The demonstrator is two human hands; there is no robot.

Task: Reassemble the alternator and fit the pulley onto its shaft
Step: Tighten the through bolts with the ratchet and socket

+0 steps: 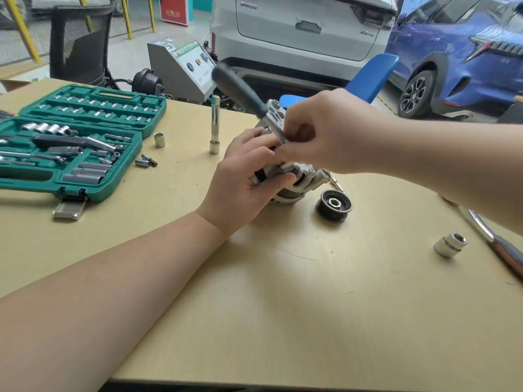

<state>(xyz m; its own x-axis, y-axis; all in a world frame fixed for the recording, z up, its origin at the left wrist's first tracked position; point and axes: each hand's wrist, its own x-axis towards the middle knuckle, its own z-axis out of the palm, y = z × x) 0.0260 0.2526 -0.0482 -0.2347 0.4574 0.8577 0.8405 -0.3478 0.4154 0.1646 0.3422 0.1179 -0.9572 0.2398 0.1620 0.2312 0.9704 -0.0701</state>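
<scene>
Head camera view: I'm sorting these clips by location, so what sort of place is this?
Most likely a car repair workshop or training garage. A white car and a blue car stand parked just behind the table, and an open green socket set lies beside the alternator under repair.

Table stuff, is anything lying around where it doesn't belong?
Yes. A few sockets lie loose on the table beside the open green tool case instead of in its slots, and another socket lies tipped on its side near the right edge. The pulley sits off the alternator.
</scene>
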